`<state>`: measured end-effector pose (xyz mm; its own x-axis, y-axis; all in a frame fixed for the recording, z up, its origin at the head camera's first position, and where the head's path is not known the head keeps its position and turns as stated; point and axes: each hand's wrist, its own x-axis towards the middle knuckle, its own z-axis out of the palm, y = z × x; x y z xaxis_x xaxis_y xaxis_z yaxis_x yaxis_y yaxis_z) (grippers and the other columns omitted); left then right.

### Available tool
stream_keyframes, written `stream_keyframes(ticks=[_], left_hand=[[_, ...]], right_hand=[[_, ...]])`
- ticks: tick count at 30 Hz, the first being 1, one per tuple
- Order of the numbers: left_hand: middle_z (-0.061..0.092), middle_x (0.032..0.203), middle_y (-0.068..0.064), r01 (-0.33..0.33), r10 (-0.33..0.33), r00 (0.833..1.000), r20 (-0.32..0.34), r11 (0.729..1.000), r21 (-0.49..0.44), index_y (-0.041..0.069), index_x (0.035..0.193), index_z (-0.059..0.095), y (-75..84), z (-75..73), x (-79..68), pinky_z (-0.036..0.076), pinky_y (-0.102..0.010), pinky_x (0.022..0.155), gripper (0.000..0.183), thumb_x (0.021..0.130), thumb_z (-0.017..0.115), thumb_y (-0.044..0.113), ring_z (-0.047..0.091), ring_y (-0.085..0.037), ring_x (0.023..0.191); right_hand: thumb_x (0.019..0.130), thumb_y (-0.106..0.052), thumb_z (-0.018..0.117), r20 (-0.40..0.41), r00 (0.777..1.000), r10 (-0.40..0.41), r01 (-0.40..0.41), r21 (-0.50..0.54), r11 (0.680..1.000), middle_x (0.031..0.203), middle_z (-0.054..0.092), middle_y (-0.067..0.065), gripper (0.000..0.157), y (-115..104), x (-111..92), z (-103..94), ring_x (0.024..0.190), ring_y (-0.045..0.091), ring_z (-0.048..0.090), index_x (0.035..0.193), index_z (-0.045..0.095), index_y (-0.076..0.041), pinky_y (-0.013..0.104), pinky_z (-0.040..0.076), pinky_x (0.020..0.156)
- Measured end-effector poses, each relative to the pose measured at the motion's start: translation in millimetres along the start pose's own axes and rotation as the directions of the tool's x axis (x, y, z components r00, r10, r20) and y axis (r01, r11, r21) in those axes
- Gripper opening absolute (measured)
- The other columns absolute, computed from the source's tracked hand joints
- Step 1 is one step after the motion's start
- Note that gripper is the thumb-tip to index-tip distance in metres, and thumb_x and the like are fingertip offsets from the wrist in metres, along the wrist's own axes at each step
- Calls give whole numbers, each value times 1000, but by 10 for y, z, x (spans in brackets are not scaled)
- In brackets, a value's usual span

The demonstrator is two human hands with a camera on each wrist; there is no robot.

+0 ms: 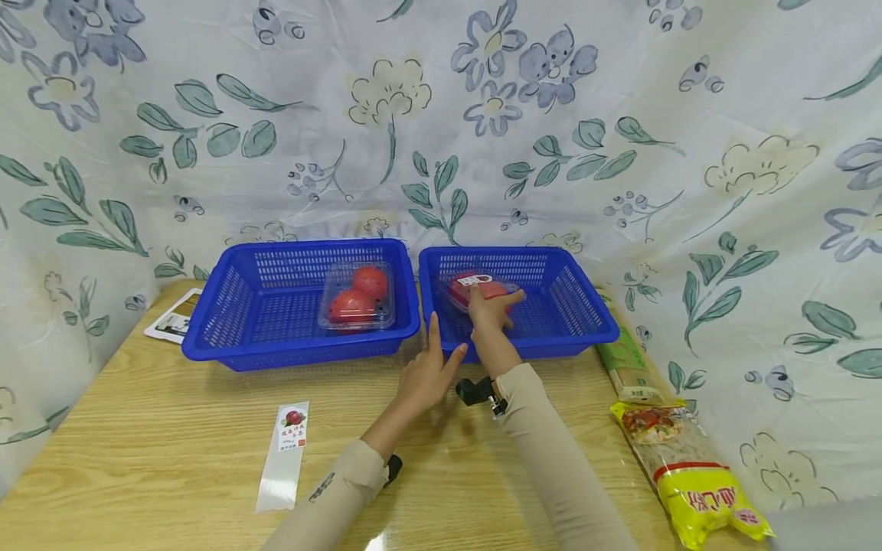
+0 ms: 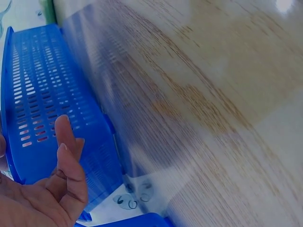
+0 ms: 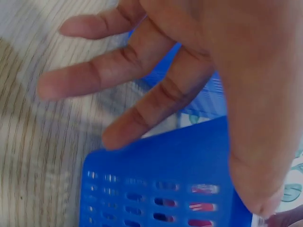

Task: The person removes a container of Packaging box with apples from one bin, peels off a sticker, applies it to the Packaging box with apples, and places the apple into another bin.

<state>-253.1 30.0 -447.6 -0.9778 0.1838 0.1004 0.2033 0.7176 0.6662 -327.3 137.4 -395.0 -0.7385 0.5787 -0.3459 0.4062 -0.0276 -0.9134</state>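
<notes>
Seemingly, the pack (image 1: pixel 492 289) lies under the right hand (image 1: pixel 491 312).

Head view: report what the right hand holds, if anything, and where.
The right hand lies over the labelled clear fruit box; whether it grips cannot be told.

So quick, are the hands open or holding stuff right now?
Left hand: open, touching the right basket.
Right hand: open, touching the labelled box.

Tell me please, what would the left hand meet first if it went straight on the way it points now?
Probably the left end of the blue basket on the right. In the head view, the left hand overlaps its rim; actual contact is unclear.
</notes>
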Motion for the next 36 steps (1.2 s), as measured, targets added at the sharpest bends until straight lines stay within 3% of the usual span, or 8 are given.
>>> stream_keyframes(ticks=[5,9,16,21,25,28,32,36], left_hand=[[68,77,-11,-3,3,1000,17,1000,-13,10,160,0,-9,-8,-7,50,-46,59,86,102,39,59,63,-24,61],[69,79,-12,8,-7,1000,18,1000,-11,10,160,-1,-11,-16,-13,51,-47,61,85,102,40,57,65,-26,64],[66,74,-10,10,-9,1000,30,1000,-27,10,160,-1,-15,-22,-9,50,-46,60,85,102,39,58,64,-25,64],[63,71,-7,4,-2,999,40,999,-39,10,160,-1,-9,-25,-8,49,-46,60,85,102,40,56,62,-23,62],[64,72,-8,-1,3,999,39,999,-34,9,160,0,-2,-29,-10,50,-46,61,84,103,41,54,63,-24,64],[62,69,-6,-4,6,999,43,999,-33,8,160,0,-3,-31,-14,49,-44,59,84,103,40,55,61,-23,61],[57,63,-4,-5,7,999,50,999,-38,8,160,-1,-8,-31,-13,45,-40,55,86,102,39,58,56,-20,55],[55,61,-3,-4,6,999,52,999,-40,8,160,-2,-18,-22,-2,42,-38,52,86,102,39,57,55,-19,53]], right_hand=[[96,-44,60,70,997,41,-37,-61,997,153,15,38,101,-50,-10,-55,143,50,21,157,-19,-24,59,46,100],[94,-39,61,129,991,46,-42,-30,999,157,16,33,102,-101,-8,-107,146,45,21,157,-16,-13,63,43,101],[99,-31,54,303,951,63,-86,64,994,149,38,27,72,-147,7,-182,128,46,50,154,21,2,61,44,101],[99,-32,56,337,939,64,-100,90,991,142,48,25,70,-145,21,-193,122,42,56,153,25,-1,59,47,98],[93,-41,64,356,934,27,-69,107,992,127,56,25,78,43,372,-91,105,41,64,149,29,1,59,55,83],[94,-42,63,355,934,39,-80,102,992,130,54,25,78,107,468,-51,110,41,62,150,27,-1,59,53,86],[100,-35,54,362,930,55,-99,105,990,145,44,25,70,-40,115,-148,128,42,51,154,24,-1,59,45,102],[102,-32,51,376,925,50,-109,137,985,148,41,26,66,-110,-56,-216,133,43,47,152,26,2,57,41,106]])
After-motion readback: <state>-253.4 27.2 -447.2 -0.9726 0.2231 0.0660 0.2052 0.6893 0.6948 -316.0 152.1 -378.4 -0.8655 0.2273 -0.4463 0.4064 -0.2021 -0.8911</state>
